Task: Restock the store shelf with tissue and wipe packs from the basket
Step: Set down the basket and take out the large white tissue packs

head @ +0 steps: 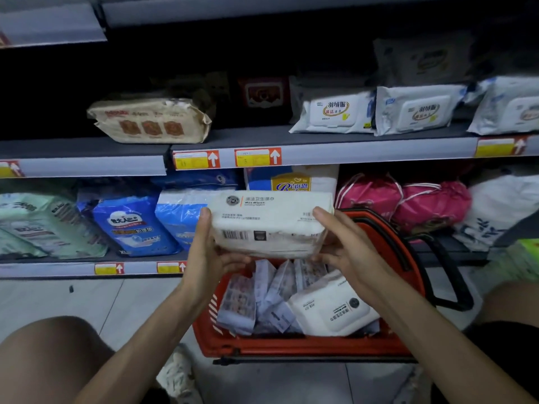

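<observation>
Both hands, left (208, 252) and right (347, 249), fingers curled around wipe pack (269, 223) ends, held level above basket (291, 345); probably orienting it for the shelf (320, 151).

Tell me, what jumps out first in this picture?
The white wipes pack in the middle, held between the left hand and right hand. Just below sits a bright red basket on the floor with more packs inside, and pink bags lie on the lower shelf to its right.

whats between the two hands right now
A white wet wipes pack, gripped at its ends by the left hand and right hand, over the red basket, in the head view.
</observation>
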Action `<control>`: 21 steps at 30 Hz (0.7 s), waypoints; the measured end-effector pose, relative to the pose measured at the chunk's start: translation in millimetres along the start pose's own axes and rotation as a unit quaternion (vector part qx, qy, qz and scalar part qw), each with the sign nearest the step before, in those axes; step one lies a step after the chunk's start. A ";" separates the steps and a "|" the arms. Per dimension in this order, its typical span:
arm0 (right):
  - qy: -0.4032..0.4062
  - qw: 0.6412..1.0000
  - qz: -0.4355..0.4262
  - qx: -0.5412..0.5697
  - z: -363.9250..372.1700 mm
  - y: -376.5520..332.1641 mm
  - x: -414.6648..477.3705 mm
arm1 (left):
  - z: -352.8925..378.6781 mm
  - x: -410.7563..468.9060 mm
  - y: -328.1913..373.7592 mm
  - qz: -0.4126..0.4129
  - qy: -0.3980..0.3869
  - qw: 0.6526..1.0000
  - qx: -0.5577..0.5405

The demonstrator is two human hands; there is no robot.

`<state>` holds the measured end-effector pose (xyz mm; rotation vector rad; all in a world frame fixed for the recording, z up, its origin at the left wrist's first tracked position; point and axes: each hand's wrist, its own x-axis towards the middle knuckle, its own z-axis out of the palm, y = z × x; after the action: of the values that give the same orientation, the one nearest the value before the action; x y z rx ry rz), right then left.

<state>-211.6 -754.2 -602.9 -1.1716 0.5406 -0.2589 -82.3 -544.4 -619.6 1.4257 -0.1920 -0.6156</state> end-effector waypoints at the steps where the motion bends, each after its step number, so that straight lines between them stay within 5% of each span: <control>1: 0.008 1.000 0.002 0.004 2.0 0.7 0.9 | -1.9 1.2 1.7 0.015 0.000 1.000 0.011; 10: -0.040 0.997 -0.059 0.006 38.6 -27.1 -14.0 | -26.7 -11.0 39.5 0.103 0.046 0.993 0.021; 21: -0.127 0.962 -0.233 -0.057 139.4 -130.1 -26.7 | -98.3 -50.1 158.4 0.262 0.054 0.961 0.068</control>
<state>-149.7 -679.4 -436.6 -1.4134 0.0469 -0.4774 -32.2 -430.9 -471.6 1.4567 -0.5137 -0.0883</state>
